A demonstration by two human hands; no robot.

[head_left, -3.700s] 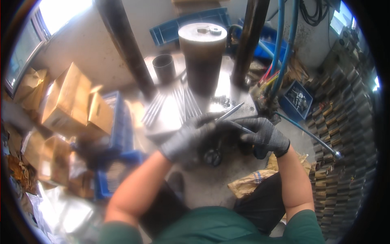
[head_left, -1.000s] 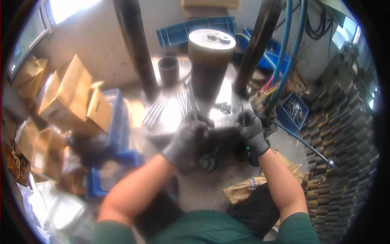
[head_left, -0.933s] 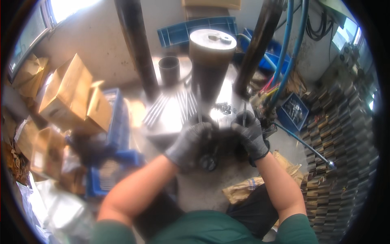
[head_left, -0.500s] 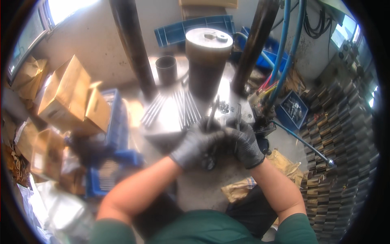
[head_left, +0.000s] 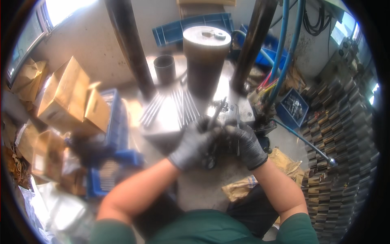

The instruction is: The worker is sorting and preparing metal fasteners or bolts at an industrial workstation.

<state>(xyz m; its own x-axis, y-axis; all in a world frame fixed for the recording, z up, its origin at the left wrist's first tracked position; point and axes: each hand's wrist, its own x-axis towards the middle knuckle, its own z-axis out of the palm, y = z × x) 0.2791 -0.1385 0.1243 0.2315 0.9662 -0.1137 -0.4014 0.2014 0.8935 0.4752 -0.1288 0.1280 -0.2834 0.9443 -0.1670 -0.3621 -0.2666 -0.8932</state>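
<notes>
Both my hands wear grey gloves and meet in front of the metal plate [head_left: 162, 129]. My left hand [head_left: 191, 142] is closed round a dark slim rod [head_left: 218, 112], which sticks up from the fingers and leans right. Close beside it, my right hand [head_left: 248, 145] is closed, fingers curled, on a thin metal piece [head_left: 237, 114]; blur hides its exact kind. Several thin metal rods [head_left: 185, 106] lie fanned out on the plate, just beyond my left hand. Small dark parts [head_left: 224, 106] lie on the plate beyond my hands.
A thick metal cylinder [head_left: 206, 61] stands between two dark posts [head_left: 129, 44] [head_left: 254, 46]. An open-topped metal cup [head_left: 164, 69] is beside it. Cardboard boxes [head_left: 65, 97] and blue crates [head_left: 118, 122] are at left. Stacked metal pieces [head_left: 337, 162] fill the right, near a blue bin [head_left: 292, 107].
The dark rod in my left hand has tipped further to the right. My two hands have drawn slightly apart, and the whole view has shifted a little.
</notes>
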